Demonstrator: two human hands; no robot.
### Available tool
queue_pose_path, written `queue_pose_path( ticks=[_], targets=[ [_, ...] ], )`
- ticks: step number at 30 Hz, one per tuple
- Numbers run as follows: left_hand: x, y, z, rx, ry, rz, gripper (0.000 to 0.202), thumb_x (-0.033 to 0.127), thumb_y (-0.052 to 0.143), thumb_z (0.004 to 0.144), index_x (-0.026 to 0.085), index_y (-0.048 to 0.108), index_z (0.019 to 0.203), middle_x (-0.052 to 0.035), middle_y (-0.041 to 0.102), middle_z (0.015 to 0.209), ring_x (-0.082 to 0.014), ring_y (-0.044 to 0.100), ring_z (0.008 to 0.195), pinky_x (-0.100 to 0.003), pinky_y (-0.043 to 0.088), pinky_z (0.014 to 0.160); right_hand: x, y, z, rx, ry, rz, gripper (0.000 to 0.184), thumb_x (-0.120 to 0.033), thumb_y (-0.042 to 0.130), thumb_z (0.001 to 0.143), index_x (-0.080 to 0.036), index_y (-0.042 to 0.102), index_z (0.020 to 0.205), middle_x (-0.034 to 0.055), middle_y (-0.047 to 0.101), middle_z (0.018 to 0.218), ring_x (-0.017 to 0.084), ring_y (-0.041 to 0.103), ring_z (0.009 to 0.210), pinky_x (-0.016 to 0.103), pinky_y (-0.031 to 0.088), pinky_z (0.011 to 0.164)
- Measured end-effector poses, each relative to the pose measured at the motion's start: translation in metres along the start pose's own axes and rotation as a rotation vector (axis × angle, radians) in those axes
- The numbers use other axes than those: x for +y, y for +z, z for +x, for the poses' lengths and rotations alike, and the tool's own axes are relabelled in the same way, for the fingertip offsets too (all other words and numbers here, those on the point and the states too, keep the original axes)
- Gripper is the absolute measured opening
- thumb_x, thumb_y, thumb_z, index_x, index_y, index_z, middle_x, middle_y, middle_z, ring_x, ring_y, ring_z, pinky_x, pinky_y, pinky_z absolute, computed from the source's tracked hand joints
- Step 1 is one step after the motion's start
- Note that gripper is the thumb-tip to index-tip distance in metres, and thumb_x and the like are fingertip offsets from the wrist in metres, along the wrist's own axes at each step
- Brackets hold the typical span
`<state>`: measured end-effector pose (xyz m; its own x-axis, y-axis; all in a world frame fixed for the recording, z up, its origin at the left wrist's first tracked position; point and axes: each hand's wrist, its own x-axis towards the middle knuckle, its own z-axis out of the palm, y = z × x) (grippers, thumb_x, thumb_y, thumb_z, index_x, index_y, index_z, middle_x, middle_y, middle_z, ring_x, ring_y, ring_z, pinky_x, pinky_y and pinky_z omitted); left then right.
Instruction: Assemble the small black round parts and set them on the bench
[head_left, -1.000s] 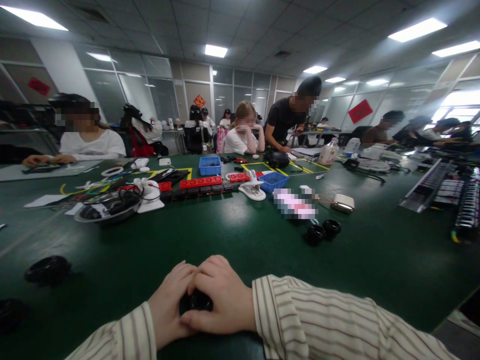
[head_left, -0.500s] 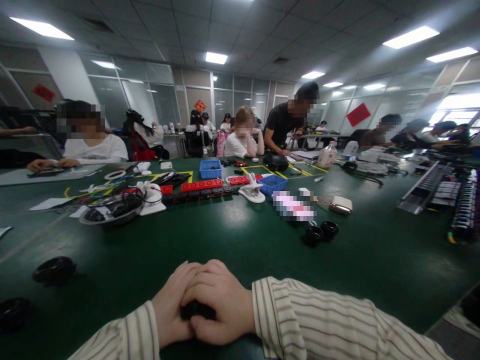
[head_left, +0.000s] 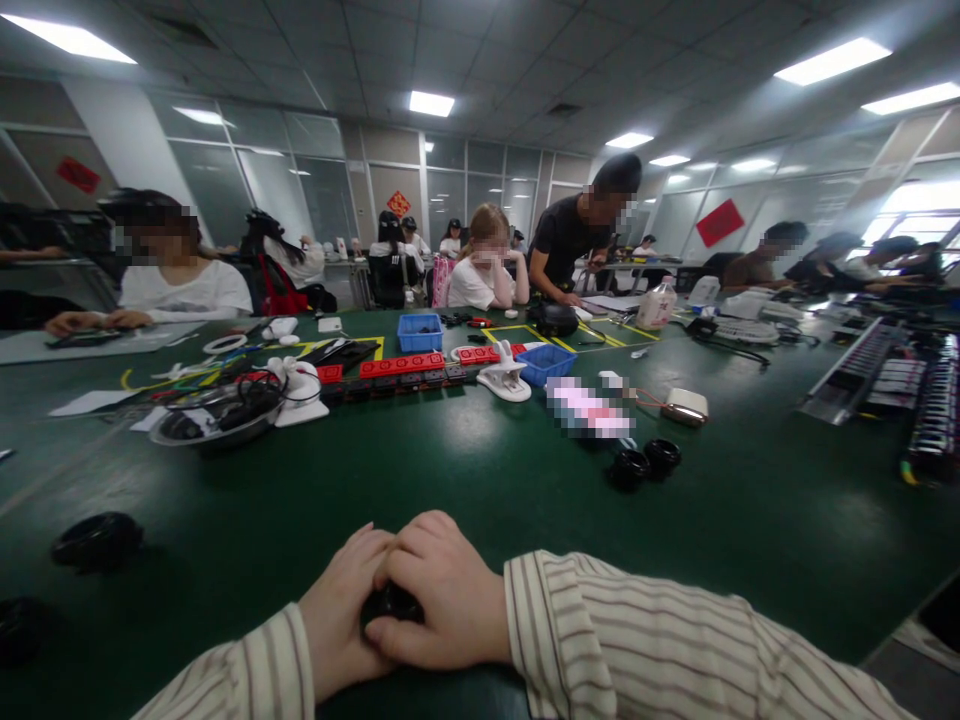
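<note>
Between my two hands, low over the near edge of the green table (head_left: 465,490), is a black round plastic part (head_left: 393,603), mostly covered by fingers. My left hand (head_left: 346,610) wraps it from the left, its fingertips under my other hand. From the right and above, my right hand (head_left: 454,600) grips it, thumb across the near side. A similar black ring-shaped part (head_left: 97,541) lies to the left, with another black part (head_left: 26,628) at the left edge. Farther off on the right sit a black ring (head_left: 628,466) and a second black ring (head_left: 663,456).
Across the table stand a metal bowl of cables (head_left: 217,425), a red-and-black strip (head_left: 401,370), a white clip (head_left: 504,375), a blue basket (head_left: 546,366) and a white box-like device (head_left: 685,406). Metal racks (head_left: 847,375) lie right. Several people sit or stand beyond.
My right hand has shifted slightly, its thumb higher, showing more of the black part's top. The left hand stays around it. The view has tilted a little.
</note>
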<state>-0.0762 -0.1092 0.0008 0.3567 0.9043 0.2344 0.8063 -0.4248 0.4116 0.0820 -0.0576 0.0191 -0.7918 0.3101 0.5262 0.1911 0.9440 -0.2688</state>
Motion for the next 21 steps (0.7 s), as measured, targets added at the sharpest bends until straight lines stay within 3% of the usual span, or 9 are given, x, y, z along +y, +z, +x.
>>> queue_pose_path(
  ticks=[4,9,15,21],
  targets=[
    [0.0008,-0.0008,0.0011,0.003,0.053,0.014,0.041,0.024,0.057,0.051,0.021,0.056,0.092,-0.0044,0.057,0.098,-0.0274,0.05,0.1,-0.048,0.031,0.099,0.0016,-0.0007,0.0005,-0.019,-0.091,0.052,0.018,-0.032,0.056,0.067,-0.017,0.055,0.079,0.001,0.056,0.079,0.015,0.046,0.079,0.029,0.034,0.075],
    [-0.0039,0.0039,-0.0011,0.016,0.106,0.032,0.063,0.026,0.058,0.053,0.022,0.046,0.115,-0.0066,0.053,0.115,-0.028,0.049,0.105,-0.047,0.032,0.099,0.0019,-0.0008,-0.0013,-0.015,-0.224,0.15,0.016,-0.024,0.048,0.065,-0.018,0.055,0.079,-0.0002,0.059,0.077,0.015,0.048,0.084,0.031,0.033,0.082],
    [-0.0091,0.0087,-0.0051,0.075,0.081,0.075,0.066,0.039,0.063,0.055,0.021,0.044,0.115,-0.0088,0.051,0.119,-0.0297,0.045,0.111,-0.052,0.025,0.103,0.0001,-0.0023,-0.0023,0.083,-0.159,0.179,0.03,-0.037,0.049,0.071,-0.017,0.051,0.093,0.0037,0.059,0.094,0.017,0.048,0.09,0.033,0.033,0.083],
    [-0.0045,0.005,-0.0038,0.081,0.069,0.061,0.076,0.053,0.068,0.048,0.022,0.044,0.113,-0.0083,0.054,0.112,-0.03,0.048,0.106,-0.057,0.023,0.101,0.0003,0.0029,-0.0023,0.164,-0.04,0.122,0.04,-0.053,0.049,0.072,-0.015,0.051,0.087,0.0051,0.054,0.085,0.017,0.046,0.082,0.032,0.035,0.077]
  ],
)
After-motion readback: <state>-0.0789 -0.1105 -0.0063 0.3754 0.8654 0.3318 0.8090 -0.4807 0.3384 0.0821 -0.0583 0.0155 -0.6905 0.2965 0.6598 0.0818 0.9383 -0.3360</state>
